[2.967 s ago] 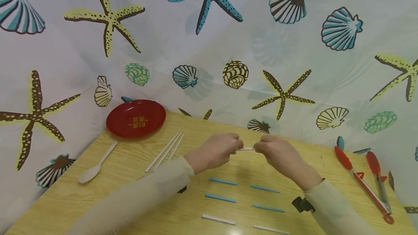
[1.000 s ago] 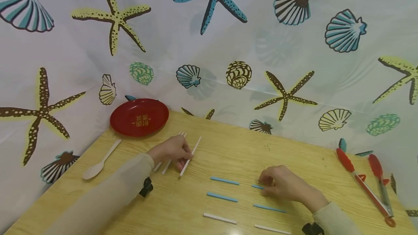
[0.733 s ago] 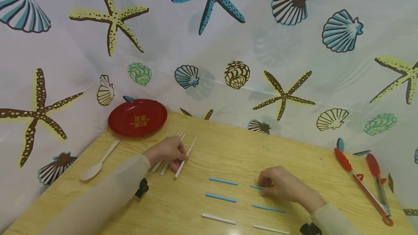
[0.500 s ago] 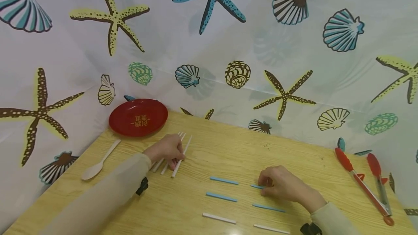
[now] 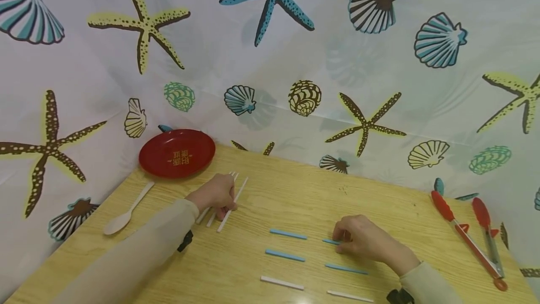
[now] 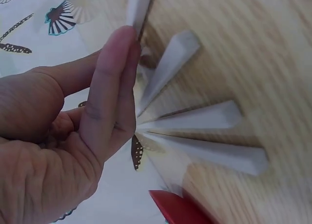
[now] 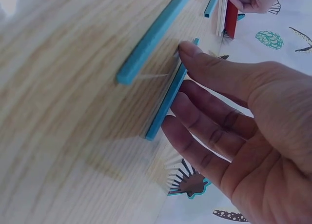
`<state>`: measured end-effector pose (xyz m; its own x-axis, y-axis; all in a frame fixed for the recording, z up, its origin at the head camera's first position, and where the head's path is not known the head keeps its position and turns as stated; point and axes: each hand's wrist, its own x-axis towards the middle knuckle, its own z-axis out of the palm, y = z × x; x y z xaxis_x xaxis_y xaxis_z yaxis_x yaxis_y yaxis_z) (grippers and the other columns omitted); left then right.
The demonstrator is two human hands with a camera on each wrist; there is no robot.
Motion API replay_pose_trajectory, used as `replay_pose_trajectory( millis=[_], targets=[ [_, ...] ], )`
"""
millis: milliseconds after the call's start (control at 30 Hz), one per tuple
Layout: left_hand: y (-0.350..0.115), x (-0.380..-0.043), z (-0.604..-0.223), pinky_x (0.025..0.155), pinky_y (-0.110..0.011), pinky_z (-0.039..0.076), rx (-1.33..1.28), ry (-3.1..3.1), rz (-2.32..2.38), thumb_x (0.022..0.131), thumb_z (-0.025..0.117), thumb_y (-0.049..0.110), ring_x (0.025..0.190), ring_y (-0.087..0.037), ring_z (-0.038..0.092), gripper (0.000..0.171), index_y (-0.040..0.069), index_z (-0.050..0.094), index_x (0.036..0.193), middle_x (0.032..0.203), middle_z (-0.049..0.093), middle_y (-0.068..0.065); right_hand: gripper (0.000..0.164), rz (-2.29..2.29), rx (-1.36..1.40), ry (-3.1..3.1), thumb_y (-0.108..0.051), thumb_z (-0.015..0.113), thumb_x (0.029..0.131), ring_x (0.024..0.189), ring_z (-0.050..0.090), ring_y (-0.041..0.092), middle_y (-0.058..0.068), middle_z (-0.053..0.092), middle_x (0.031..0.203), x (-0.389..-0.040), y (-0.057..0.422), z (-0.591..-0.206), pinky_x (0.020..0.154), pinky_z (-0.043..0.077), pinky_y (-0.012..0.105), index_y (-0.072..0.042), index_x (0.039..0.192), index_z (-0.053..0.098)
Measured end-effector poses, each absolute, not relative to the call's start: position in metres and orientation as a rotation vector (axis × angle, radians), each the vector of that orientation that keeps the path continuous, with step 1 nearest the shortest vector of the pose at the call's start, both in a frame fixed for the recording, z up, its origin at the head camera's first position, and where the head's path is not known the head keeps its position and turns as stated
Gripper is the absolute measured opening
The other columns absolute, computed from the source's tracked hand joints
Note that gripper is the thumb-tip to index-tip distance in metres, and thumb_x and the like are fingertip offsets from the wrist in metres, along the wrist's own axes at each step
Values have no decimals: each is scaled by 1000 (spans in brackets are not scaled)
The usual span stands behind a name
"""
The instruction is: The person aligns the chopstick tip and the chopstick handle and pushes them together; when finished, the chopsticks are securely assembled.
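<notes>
My left hand (image 5: 216, 194) is low over the table at the left, its fingertips pinching a long white chopstick (image 5: 241, 188) that lies at a slant. Several more white chopsticks (image 6: 204, 118) fan out beside it, partly hidden under the hand in the head view. My right hand (image 5: 363, 238) has its thumb and fingers on either side of a thin blue chopstick piece (image 7: 165, 104) on the table. Closer to me lies another thin blue piece (image 5: 347, 269). To the left are two thicker blue pieces, an upper one (image 5: 288, 234) and a lower one (image 5: 285, 255).
Two short white chopstick pieces, one left (image 5: 281, 283) and one right (image 5: 350, 296), lie at the front. A red plate (image 5: 152, 156) and a pale spoon (image 5: 119, 223) are at the left. Red-tipped tongs (image 5: 476, 246) lie at the right edge. A patterned cloth (image 5: 270, 64) hangs behind.
Three seconds ago both hands held a white chopstick between them. The left hand has since laid it beside the others and shifted it left; the right hand has come down to the blue piece.
</notes>
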<state>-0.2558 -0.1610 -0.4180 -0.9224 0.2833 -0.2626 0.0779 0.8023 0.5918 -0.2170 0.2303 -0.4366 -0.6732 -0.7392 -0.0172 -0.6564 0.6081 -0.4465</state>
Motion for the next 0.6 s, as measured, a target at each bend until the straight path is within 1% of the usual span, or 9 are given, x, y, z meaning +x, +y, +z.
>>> replay_pose_trajectory(
  millis=[133, 300, 467, 533, 600],
  targets=[
    [-159, -258, -413, 52, -28, 56, 351, 2730, 853, 88, 75, 3, 44, -22, 64, 24, -1, 60, 69, 53, 62, -11, 14, -600, -1167, 2634, -12, 82, 82, 73, 57, 3, -8, 64, 85, -217, 230, -436, 65, 51, 25, -16, 90, 70],
    [-144, -257, -407, 46, -27, 52, 479, 2832, 935, 91, 73, 10, 43, -23, 62, 23, 4, 58, 74, 54, 56, -8, 14, -587, -1175, 2646, -11, 82, 82, 73, 57, 2, -7, 64, 85, -217, 231, -435, 65, 51, 25, -15, 88, 70],
    [-122, -252, -409, 45, -25, 48, 671, 2868, 903, 90, 75, 14, 38, -13, 54, 22, 8, 60, 74, 57, 54, -1, 14, -583, -1182, 2668, -11, 82, 82, 72, 57, 2, -8, 63, 84, -217, 230, -436, 65, 51, 25, -15, 87, 69],
    [-116, -249, -413, 47, -23, 45, 761, 2878, 853, 89, 76, 15, 42, -8, 49, 22, 10, 61, 74, 62, 55, 3, 14, -582, -1185, 2673, -12, 82, 82, 72, 57, 3, -9, 63, 83, -217, 229, -438, 65, 51, 24, -15, 87, 69],
    [-110, -246, -416, 49, -23, 43, 819, 2871, 813, 88, 77, 16, 48, -6, 46, 21, 11, 61, 75, 65, 55, 5, 14, -577, -1182, 2669, -13, 82, 82, 73, 57, 3, -10, 63, 83, -217, 228, -439, 65, 51, 24, -15, 86, 69]
  ],
)
